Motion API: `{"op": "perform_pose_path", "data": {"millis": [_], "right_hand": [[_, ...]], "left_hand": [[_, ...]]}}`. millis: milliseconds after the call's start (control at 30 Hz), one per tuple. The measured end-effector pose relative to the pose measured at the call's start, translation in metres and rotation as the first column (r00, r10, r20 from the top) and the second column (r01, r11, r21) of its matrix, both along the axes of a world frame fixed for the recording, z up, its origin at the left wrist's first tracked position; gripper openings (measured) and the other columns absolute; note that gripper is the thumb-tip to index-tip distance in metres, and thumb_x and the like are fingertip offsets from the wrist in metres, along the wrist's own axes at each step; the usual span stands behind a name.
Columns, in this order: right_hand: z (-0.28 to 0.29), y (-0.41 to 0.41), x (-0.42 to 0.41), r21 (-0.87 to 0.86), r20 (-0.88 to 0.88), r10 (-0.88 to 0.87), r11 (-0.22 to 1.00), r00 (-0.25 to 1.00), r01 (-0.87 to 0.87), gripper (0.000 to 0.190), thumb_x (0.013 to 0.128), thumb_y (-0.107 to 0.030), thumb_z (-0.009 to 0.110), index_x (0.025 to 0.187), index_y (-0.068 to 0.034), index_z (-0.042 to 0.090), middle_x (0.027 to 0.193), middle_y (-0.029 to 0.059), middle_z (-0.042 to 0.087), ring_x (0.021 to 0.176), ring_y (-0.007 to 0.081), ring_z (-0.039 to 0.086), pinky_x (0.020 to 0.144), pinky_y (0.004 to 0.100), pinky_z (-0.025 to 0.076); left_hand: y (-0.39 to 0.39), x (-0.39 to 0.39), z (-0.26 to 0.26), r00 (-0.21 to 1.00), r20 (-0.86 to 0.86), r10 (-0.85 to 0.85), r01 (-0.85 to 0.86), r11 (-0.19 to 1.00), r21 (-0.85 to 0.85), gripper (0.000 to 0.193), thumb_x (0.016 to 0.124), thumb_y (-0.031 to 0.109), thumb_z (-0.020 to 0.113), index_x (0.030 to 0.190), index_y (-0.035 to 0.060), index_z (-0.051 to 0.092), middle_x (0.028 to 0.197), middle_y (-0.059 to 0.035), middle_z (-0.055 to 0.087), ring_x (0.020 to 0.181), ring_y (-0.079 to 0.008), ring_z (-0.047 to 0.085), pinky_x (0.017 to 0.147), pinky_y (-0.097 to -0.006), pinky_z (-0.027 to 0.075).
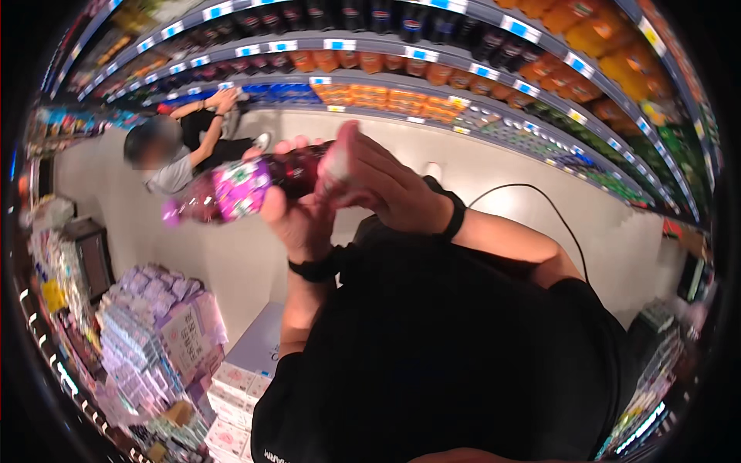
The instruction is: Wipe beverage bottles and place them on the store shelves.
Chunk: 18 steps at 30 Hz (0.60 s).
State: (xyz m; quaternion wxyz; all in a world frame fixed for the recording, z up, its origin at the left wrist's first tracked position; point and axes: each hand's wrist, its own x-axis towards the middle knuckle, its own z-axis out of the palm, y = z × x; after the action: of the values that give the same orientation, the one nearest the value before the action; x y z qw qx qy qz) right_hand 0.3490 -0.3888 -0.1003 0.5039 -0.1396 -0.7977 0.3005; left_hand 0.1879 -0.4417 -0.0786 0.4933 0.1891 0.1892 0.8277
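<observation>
A plastic bottle of dark purple drink [243, 182], with a purple cap and a fruit-patterned purple label, lies almost level in front of me, its cap to the left. My left hand [295, 214] grips it around the middle, thumb on the near side and fingertips on the far side. Around its base end curls my right hand [388, 179], back of the hand up, hiding that end. A blurred pale pink and grey patch shows at the right palm; whether it is cloth or skin I cannot tell. Both wrists wear black bands.
Ahead curve drink shelves [382, 49] with price tags and rows of bottles and packs. A person [168, 153] is low on the floor by them at the left. Stacked white boxes [231, 388] and a purple display [173, 324] stand at my left; a black cable [556, 214] loops at my right.
</observation>
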Motion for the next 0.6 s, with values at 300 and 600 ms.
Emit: {"op": "perform_pose_path", "data": {"millis": [300,600], "right_hand": [[-0.019,0.034,0.055,-0.905,-0.303,0.126,0.273,0.945,-0.326,0.052,0.114,-0.048,0.036,0.114,-0.004,0.063,0.101,0.0038,0.067,0.087,0.0098,0.061,0.08,0.0279,0.051],[-0.038,0.071,0.195,-0.853,0.254,0.175,0.504,0.951,0.135,0.036,0.109,-0.036,0.053,0.112,-0.003,0.067,0.08,0.0,0.065,0.066,0.0067,0.059,0.058,0.0261,0.047]], "left_hand": [[0.034,0.07,-0.006,0.8,-0.545,0.252,-0.218,0.968,0.127,0.077,0.08,0.029,0.086,0.142,0.0097,0.046,0.143,-0.0142,0.054,0.13,-0.03,0.054,0.114,-0.0478,0.042],[0.047,0.162,-0.04,0.737,-0.675,-0.032,-0.214,0.937,-0.278,0.067,0.087,0.001,0.078,0.143,-0.0001,0.043,0.13,-0.0134,0.062,0.113,-0.019,0.063,0.099,-0.0356,0.052]]}}
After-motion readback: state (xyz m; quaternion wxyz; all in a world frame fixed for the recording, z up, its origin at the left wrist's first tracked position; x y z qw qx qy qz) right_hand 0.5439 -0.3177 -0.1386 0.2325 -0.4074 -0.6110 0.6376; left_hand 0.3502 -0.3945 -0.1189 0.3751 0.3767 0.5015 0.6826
